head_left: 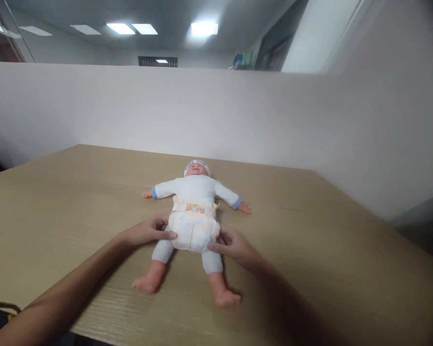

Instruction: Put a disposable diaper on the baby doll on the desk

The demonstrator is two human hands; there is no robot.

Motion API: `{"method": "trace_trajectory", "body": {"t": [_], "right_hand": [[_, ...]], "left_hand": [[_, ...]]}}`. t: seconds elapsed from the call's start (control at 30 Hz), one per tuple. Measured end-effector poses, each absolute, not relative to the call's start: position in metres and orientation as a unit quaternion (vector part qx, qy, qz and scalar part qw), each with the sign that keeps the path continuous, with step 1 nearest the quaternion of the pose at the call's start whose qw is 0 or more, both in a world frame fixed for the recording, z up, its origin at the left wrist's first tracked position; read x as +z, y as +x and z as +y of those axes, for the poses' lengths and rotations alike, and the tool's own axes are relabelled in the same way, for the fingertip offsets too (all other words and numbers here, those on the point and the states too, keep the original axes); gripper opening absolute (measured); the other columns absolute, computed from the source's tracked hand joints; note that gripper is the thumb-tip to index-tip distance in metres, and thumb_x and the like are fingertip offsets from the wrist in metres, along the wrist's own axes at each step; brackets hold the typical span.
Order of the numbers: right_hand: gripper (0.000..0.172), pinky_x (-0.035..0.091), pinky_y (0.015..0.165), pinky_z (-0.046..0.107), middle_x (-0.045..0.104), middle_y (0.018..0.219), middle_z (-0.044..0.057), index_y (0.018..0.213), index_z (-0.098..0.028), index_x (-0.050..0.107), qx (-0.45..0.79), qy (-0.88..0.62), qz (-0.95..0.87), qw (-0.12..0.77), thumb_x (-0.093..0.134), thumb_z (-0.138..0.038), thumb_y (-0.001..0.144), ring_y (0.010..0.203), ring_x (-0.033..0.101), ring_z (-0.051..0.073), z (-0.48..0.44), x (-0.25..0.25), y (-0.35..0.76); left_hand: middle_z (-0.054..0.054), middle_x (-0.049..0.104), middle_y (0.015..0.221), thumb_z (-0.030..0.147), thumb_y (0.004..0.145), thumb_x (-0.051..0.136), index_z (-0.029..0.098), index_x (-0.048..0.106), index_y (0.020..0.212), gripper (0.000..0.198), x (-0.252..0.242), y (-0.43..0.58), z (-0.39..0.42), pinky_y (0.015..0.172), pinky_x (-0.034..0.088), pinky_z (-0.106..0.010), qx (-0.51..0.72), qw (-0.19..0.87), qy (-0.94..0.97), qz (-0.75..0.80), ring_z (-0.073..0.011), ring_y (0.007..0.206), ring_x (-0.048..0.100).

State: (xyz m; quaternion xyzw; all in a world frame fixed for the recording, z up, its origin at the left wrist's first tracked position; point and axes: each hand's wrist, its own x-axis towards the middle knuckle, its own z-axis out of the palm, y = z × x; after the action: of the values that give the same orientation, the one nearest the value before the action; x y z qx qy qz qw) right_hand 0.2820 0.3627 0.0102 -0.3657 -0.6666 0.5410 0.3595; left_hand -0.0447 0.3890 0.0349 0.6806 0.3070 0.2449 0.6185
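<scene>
A baby doll (197,186) in a white suit with blue cuffs and a white cap lies on its back on the wooden table, head away from me, arms and legs spread. Around its hips sits a white diaper (193,229) with a printed, coloured waistband across the belly. My left hand (154,229) grips the diaper's edge at the left leg opening, thumb on the front and fingers behind. On the other side my right hand (233,242) pinches the diaper's right leg edge, its fingers partly hidden behind the leg.
The light wooden table (94,202) stretches out around the doll. Behind it rises a white partition wall (166,110), and a pale wall (389,144) stands on the right. A dark object with a brown edge (2,305) shows at the lower left.
</scene>
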Motion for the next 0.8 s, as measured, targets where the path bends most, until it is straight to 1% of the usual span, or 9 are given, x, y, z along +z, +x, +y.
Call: {"method": "trace_trajectory", "body": {"t": [0.07,0.13,0.2,0.3,0.47,0.53,0.6,0.7,0.8], "right_hand": [[0.067,0.059,0.109,0.048,0.081,0.123,0.01,0.128,-0.023,0.075,0.58,-0.35,-0.639,0.363,0.089,-0.069,0.08,0.124,0.074,0.034,0.367,0.009,0.284],[0.066,0.058,0.11,0.047,0.081,0.121,0.009,0.126,-0.023,0.074,0.609,-0.347,-0.614,0.362,0.091,-0.068,0.079,0.122,0.074,0.031,0.372,0.007,0.288],[0.064,0.06,0.101,0.042,0.08,0.11,0.008,0.119,-0.022,0.074,0.61,-0.361,-0.608,0.359,0.09,-0.071,0.079,0.106,0.076,0.026,0.377,0.005,0.292],[0.066,0.061,0.085,0.037,0.076,0.087,0.003,0.107,-0.021,0.075,0.576,-0.39,-0.624,0.356,0.083,-0.08,0.08,0.082,0.072,0.021,0.383,0.003,0.299],[0.071,0.06,0.082,0.038,0.075,0.083,0.005,0.097,-0.02,0.074,0.472,-0.447,-0.647,0.398,0.062,-0.09,0.09,0.081,0.072,0.024,0.391,0.004,0.311],[0.069,0.059,0.079,0.038,0.072,0.078,0.005,0.097,-0.02,0.073,0.402,-0.485,-0.649,0.426,0.057,-0.087,0.095,0.078,0.07,0.024,0.394,0.002,0.316],[0.061,0.057,0.077,0.039,0.07,0.078,0.005,0.096,-0.021,0.07,0.32,-0.525,-0.646,0.452,0.055,-0.08,0.099,0.076,0.068,0.025,0.396,-0.001,0.32],[0.044,0.054,0.09,0.047,0.073,0.092,0.01,0.099,-0.023,0.066,0.18,-0.573,-0.636,0.485,0.058,-0.066,0.101,0.088,0.066,0.029,0.405,-0.006,0.324],[0.035,0.043,0.111,0.058,0.072,0.116,0.018,0.111,-0.021,0.067,0.071,-0.584,-0.641,0.494,0.061,-0.053,0.098,0.113,0.06,0.037,0.422,-0.006,0.325]], "left_hand": [[-0.012,0.081,0.123,0.054,0.093,0.085,0.021,0.077,0.123,0.046,0.034,-0.049,0.391,0.107,0.057,-0.044,0.258,0.657,0.634,0.315,-0.0293,0.118,0.075],[-0.01,0.08,0.12,0.053,0.095,0.084,0.021,0.076,0.121,0.042,0.034,-0.055,0.395,0.105,0.056,-0.041,0.282,0.667,0.604,0.332,-0.0255,0.113,0.075],[-0.008,0.079,0.114,0.053,0.095,0.084,0.021,0.076,0.114,0.038,0.033,-0.061,0.398,0.102,0.056,-0.038,0.3,0.651,0.602,0.352,-0.0222,0.107,0.073],[-0.008,0.077,0.105,0.061,0.092,0.083,0.021,0.075,0.108,0.044,0.031,-0.07,0.404,0.098,0.056,-0.038,0.314,0.615,0.615,0.381,-0.0221,0.1,0.07],[-0.006,0.071,0.103,0.068,0.101,0.064,0.021,0.07,0.104,0.048,0.022,-0.075,0.414,0.089,0.055,-0.035,0.383,0.478,0.644,0.458,-0.0198,0.093,0.065],[-0.004,0.069,0.098,0.068,0.105,0.055,0.02,0.068,0.105,0.05,0.019,-0.074,0.418,0.087,0.055,-0.034,0.406,0.405,0.661,0.484,-0.0191,0.088,0.063],[-0.004,0.068,0.099,0.067,0.105,0.053,0.02,0.067,0.108,0.049,0.015,-0.071,0.421,0.086,0.054,-0.035,0.428,0.341,0.666,0.507,-0.0201,0.088,0.062],[-0.009,0.069,0.116,0.058,0.101,0.062,0.021,0.064,0.116,0.04,0.011,-0.065,0.429,0.1,0.052,-0.042,0.46,0.253,0.656,0.542,-0.0263,0.105,0.063],[-0.015,0.066,0.14,0.045,0.098,0.067,0.021,0.063,0.131,0.041,0.008,-0.056,0.44,0.121,0.039,-0.052,0.438,0.09,0.691,0.568,-0.0354,0.133,0.055]]}}
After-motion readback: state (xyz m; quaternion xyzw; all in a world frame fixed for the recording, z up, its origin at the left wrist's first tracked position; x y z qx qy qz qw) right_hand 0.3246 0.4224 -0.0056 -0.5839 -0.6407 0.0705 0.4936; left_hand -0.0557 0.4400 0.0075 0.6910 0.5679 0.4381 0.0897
